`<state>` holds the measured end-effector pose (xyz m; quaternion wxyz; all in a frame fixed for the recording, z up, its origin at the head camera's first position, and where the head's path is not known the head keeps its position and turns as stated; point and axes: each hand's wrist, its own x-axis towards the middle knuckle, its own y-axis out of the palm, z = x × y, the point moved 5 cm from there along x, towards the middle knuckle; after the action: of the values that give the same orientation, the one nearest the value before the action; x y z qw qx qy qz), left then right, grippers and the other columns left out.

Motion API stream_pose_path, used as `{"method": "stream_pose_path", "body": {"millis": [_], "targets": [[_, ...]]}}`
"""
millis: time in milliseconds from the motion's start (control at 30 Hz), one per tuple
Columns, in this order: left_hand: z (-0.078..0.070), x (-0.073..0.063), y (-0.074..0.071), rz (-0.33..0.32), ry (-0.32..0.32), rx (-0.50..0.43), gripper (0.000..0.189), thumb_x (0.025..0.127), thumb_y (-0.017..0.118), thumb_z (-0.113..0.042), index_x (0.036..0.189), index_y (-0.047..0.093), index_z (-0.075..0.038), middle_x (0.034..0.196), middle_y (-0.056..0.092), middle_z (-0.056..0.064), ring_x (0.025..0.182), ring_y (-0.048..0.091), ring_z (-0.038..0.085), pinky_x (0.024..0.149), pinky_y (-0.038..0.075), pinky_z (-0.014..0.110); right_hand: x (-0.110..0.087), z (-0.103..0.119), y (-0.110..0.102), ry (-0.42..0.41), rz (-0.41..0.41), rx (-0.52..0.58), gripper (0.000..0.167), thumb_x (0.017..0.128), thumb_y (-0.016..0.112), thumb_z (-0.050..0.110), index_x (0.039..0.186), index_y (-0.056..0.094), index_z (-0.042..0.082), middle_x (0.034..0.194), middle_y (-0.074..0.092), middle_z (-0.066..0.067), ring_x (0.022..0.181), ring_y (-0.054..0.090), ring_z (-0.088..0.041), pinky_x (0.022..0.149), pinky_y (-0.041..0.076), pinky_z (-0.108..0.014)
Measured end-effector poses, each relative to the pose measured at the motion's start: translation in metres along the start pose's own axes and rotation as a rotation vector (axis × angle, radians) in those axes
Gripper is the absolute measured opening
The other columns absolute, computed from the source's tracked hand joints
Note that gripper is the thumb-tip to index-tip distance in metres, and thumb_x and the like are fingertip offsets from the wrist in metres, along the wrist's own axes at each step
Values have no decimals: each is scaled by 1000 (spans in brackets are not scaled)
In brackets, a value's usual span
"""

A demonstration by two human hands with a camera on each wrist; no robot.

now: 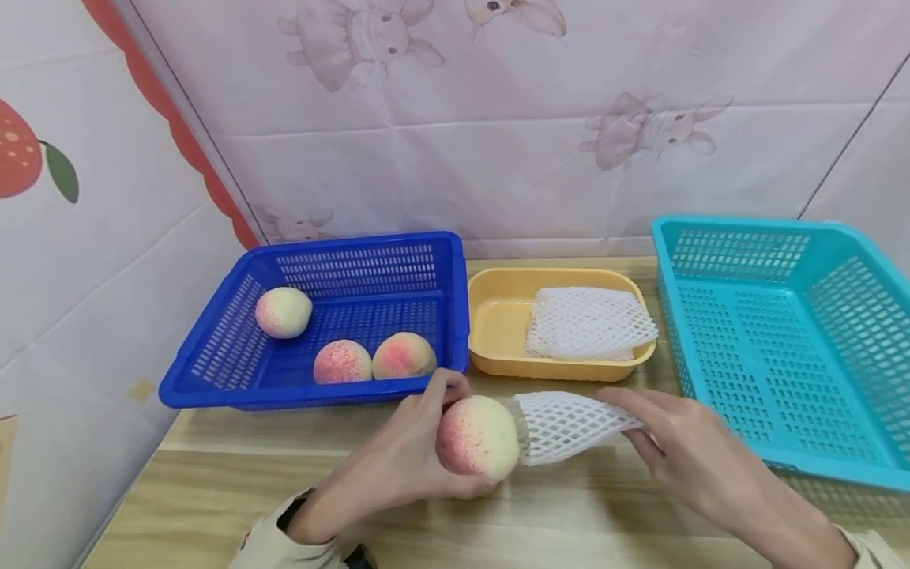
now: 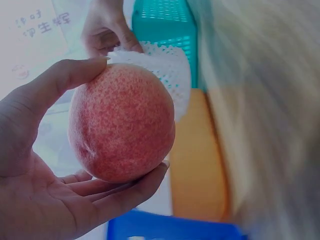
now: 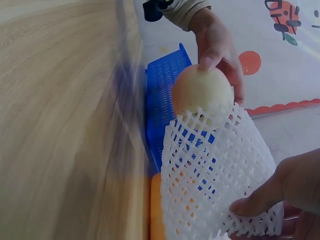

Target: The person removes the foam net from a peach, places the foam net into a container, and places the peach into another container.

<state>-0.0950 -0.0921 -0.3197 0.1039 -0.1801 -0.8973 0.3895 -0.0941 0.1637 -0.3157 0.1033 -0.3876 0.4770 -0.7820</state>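
Observation:
My left hand (image 1: 408,458) grips a pale yellow and pink peach (image 1: 478,437) above the table, thumb on one side and fingers on the other. A white foam net sleeve (image 1: 569,427) meets the peach on its right side. My right hand (image 1: 700,450) pinches the sleeve's far end between thumb and fingers. In the right wrist view the open mouth of the net (image 3: 215,165) overlaps the lower part of the peach (image 3: 202,90). The left wrist view shows the red side of the peach (image 2: 122,125) bare.
A blue basket (image 1: 249,395) with three peaches, one of them a peach (image 1: 284,312) at the left, stands behind my left hand. A yellow tray (image 1: 498,316) holds more foam nets (image 1: 590,320). At the right is a turquoise basket (image 1: 803,356). A patterned cloth wall (image 1: 498,182) rises behind.

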Motion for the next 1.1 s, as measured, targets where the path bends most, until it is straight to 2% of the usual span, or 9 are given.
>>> {"method": "stream_pose_path", "body": {"millis": [233, 333, 467, 567, 667, 767, 867, 1000, 1100], "targets": [[-14, -6, -34, -17, 13, 42, 90, 62, 88, -46, 130, 38, -17, 125, 54, 1, 110, 56, 14, 92, 49, 40, 15, 1, -22, -60, -11, -72, 57, 61, 83, -6, 113, 66, 11, 95, 72, -5, 73, 69, -19, 54, 53, -31], [-17, -6, -52, -49, 49, 75, 88, 63, 89, -43, 130, 37, -19, 125, 54, 0, 111, 57, 15, 89, 50, 40, 24, -2, -33, -73, -9, -74, 56, 60, 83, -6, 111, 67, 8, 95, 72, -8, 72, 69, -21, 54, 54, -31], [-11, -4, -77, -122, 87, 111, 85, 65, 90, -34, 131, 39, -16, 124, 61, 8, 106, 63, 23, 84, 54, 42, 38, -11, -44, -79, 4, -47, 49, 63, 82, -7, 108, 67, 3, 96, 72, -12, 77, 70, -24, 58, 56, -35], [0, -4, -97, -196, 67, 141, 84, 66, 90, -32, 131, 41, -12, 121, 63, 15, 101, 65, 28, 81, 54, 45, 47, -20, -49, -62, 12, -40, 46, 65, 81, -8, 107, 66, 2, 95, 72, -13, 78, 70, -25, 60, 56, -37], [15, -10, -117, -272, 9, 210, 85, 66, 89, -35, 132, 43, -11, 118, 63, 17, 98, 65, 30, 80, 53, 50, 54, -28, -54, -49, -9, -44, 45, 66, 79, -11, 107, 64, 0, 94, 72, -14, 76, 70, -27, 60, 57, -39], [31, -18, -136, -340, -59, 289, 86, 66, 88, -40, 134, 43, -11, 118, 61, 19, 96, 63, 34, 76, 52, 54, 59, -36, -60, -40, -46, -78, 45, 67, 77, -11, 108, 61, 1, 93, 71, -17, 66, 69, -25, 54, 55, -36], [50, -26, -151, -387, -117, 349, 87, 68, 87, -40, 135, 42, -10, 119, 58, 24, 96, 61, 41, 74, 51, 59, 62, -44, -64, -27, -79, -147, 50, 69, 75, -9, 114, 58, 2, 93, 70, -21, 51, 62, -21, 44, 46, -31], [77, -36, -166, -429, -196, 399, 87, 70, 86, -39, 136, 41, -4, 117, 57, 30, 93, 58, 46, 71, 50, 61, 65, -52, -61, -41, -97, -268, 49, 73, 72, -6, 119, 56, 2, 88, 69, -25, 42, 44, -14, 37, 30, -25], [97, -41, -170, -420, -279, 403, 88, 73, 83, -43, 137, 40, -1, 118, 54, 33, 94, 56, 47, 70, 51, 60, 68, -56, -55, -86, -113, -351, 39, 75, 67, -4, 113, 56, 0, 81, 68, -24, 42, 44, -18, 36, 29, -23]]}}
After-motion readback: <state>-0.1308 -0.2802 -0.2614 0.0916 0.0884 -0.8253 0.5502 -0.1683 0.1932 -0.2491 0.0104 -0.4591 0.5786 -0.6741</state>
